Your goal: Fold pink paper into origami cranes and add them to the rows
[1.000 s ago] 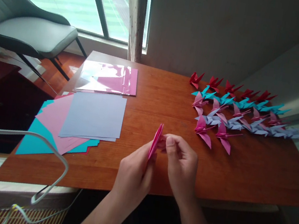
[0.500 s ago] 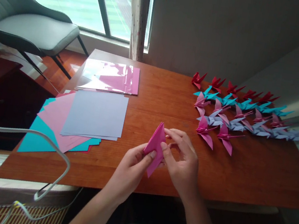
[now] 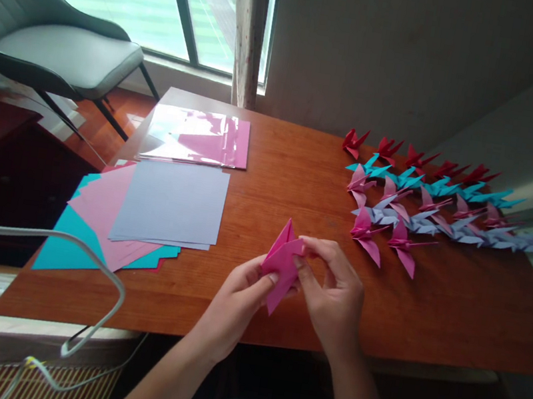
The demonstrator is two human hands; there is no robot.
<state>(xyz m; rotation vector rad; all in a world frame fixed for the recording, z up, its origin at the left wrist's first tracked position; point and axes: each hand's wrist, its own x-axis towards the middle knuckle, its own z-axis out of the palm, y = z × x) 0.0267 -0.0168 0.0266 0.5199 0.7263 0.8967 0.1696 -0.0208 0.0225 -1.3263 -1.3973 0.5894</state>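
A folded piece of pink origami paper point(image 3: 281, 266) is held just above the front part of the wooden table, its narrow point facing away from me. My left hand point(image 3: 244, 290) pinches its left side, thumb on top and fingers underneath. At the right, my right hand point(image 3: 333, 288) grips a flap between thumb and index finger, and that flap is pulled out to the side. The undersides of the paper and some fingertips are hidden. Two finished magenta paper cranes point(image 3: 403, 245) stand to the right of my hands.
Rows of red cranes point(image 3: 353, 142), turquoise cranes point(image 3: 408, 177), light pink cranes point(image 3: 360, 184) and lavender cranes point(image 3: 419, 220) fill the table's right side. Lavender sheets point(image 3: 174, 205) lie over pink and turquoise paper point(image 3: 72, 229) at left, below a clear plastic packet point(image 3: 190, 137). A white cable point(image 3: 118, 290) hangs in front.
My right hand has moved slightly right, drawing the right flap of the pink paper outward, so the far point now shows an opening. My left hand keeps its hold.
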